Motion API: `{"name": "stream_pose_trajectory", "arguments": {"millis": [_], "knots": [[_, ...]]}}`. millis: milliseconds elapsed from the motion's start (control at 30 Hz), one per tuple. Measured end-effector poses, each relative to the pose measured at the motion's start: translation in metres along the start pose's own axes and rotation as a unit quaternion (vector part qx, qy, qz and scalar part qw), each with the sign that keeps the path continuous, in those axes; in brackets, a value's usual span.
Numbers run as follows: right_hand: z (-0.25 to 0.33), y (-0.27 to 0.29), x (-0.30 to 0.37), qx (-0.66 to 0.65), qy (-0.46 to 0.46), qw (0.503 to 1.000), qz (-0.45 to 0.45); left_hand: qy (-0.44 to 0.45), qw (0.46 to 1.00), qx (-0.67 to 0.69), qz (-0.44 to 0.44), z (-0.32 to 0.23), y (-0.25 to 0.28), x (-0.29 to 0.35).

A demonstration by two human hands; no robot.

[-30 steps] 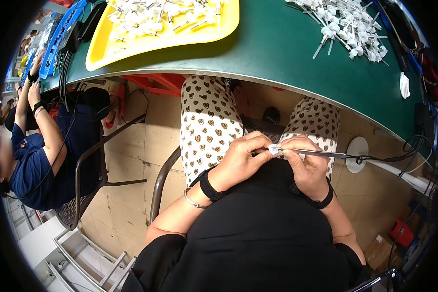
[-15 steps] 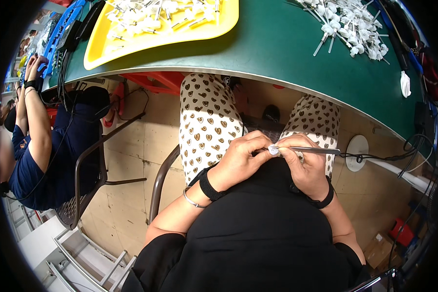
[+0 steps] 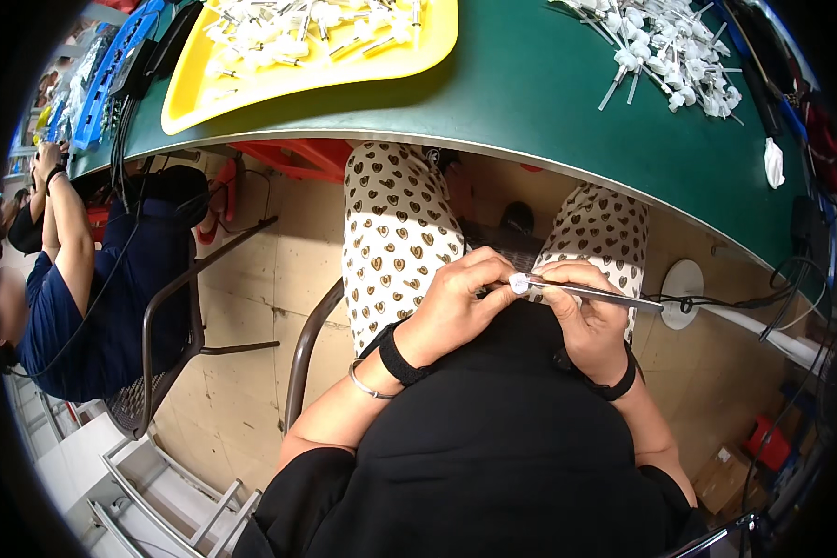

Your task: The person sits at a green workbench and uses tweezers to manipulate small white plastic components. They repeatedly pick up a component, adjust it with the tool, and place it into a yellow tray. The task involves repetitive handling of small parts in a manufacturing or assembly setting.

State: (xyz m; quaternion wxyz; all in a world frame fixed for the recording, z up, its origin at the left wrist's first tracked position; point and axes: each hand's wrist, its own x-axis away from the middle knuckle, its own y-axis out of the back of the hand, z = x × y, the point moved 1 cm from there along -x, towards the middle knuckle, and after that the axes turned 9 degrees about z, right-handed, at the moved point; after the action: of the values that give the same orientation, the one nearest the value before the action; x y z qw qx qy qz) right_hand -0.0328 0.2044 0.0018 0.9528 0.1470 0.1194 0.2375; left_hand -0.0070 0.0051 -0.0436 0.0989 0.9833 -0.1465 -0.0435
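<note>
Over my lap, my left hand [image 3: 470, 296] pinches a small white plastic part [image 3: 520, 283] between thumb and fingertips. Close beside it, my right hand [image 3: 588, 312] is closed on slim grey tweezers [image 3: 623, 299], whose back end sticks out to the right. The tip of the tweezers is at the white part; whether it grips or only touches it is too small to tell. Both hands are below the near edge of the green table [image 3: 521, 98].
A yellow tray [image 3: 181, 102] with several white plastic pieces stands on the table at left. A pile of similar white pieces [image 3: 665, 56] lies at right, near a white scrap [image 3: 774, 163] and cables [image 3: 795, 288]. A co-worker [image 3: 84, 288] sits at left beside a chair [image 3: 172, 288].
The back end of the tweezers has tilted down and slid slightly right, and the white part has turned a little in my left fingers. The co-worker's hands have moved lower and left.
</note>
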Motion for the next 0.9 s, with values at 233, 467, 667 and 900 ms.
{"name": "stream_pose_trajectory", "arguments": {"millis": [233,467,667,900], "knots": [[-0.0014,-0.0031,-0.0007,-0.011,-0.014,1.000,0.007,-0.009,1.000,-0.009,-0.004,-0.0001,-0.0011,0.0005],[-0.0021,-0.0028,-0.0004,-0.013,-0.023,1.000,0.007,-0.013,1.000,-0.016,-0.002,-0.0003,-0.0011,0.0000],[-0.0002,-0.0023,-0.0009,-0.017,-0.029,0.999,0.009,-0.011,1.000,-0.009,-0.004,0.0006,-0.0023,-0.0002],[0.0015,-0.0028,-0.0008,-0.020,-0.033,0.999,0.000,-0.019,1.000,-0.017,-0.005,-0.0002,-0.0024,0.0001]]}}
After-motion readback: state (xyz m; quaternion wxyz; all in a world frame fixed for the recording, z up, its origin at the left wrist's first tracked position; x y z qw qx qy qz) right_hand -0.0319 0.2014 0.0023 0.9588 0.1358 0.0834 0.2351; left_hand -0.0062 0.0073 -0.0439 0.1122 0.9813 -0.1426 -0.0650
